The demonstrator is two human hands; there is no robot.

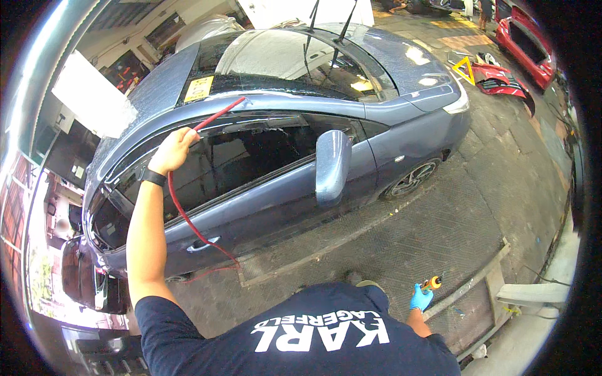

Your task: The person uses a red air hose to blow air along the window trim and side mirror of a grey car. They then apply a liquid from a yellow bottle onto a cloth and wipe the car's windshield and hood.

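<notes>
My bare left hand (174, 150), with a black band at the wrist, is closed round a red hose (219, 114) and reaches over the side windows of a dark blue car (269, 182). The hose's free end lies near the roof edge, above the front door. Its other part hangs down across the door to the floor. Low at the right, my right hand (420, 297) wears a light blue glove. It is closed on an orange and black object (433, 283) whose kind I cannot make out. The car's windscreen and body look wet.
The folded-out side mirror (332, 166) juts from the car, and two wiper arms (345, 24) stand raised. A metal frame (470, 282) edges the floor at right. Beyond lie a yellow triangle (464, 70), a red bumper (498, 80) and a red car part (525, 47).
</notes>
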